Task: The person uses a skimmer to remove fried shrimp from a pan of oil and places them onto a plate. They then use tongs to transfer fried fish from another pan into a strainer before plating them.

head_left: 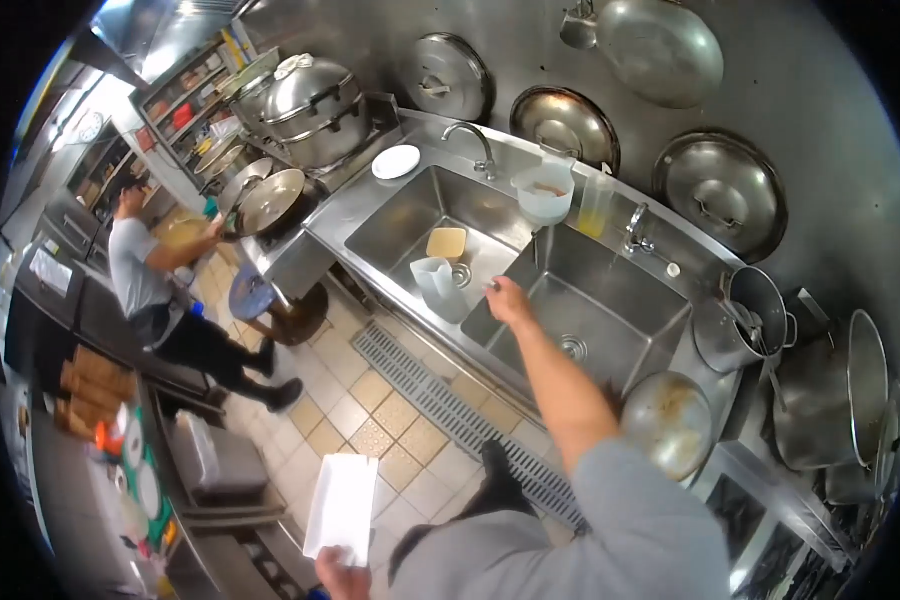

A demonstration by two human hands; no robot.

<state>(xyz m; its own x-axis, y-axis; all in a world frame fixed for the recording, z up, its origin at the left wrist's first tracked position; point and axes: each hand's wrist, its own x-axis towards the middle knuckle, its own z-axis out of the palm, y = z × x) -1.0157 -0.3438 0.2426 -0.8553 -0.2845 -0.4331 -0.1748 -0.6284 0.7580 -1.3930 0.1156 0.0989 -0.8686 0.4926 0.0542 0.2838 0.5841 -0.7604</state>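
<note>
My left hand (342, 572) grips the near end of a white rectangular tray (342, 505), held low over the tiled floor. My right hand (510, 302) reaches out over the front of the double sink, by the divider between the basins. Its fingers are closed, with a small greyish bit at the fingertips that I cannot make out. Just left of it, a translucent plastic jug (438, 288) leans in the left basin (390, 225). Behind the jug lies a beige square container (447, 243). The right basin (610, 300) lies beside my right forearm.
Behind the sink stand a translucent tub (544, 195), a jug of yellow liquid (596, 205) and two taps. Pots (735, 320) and a lid (667, 425) crowd the right. At left, a co-worker (150, 260) handles a wok (270, 203). A floor drain grate (420, 395) runs below.
</note>
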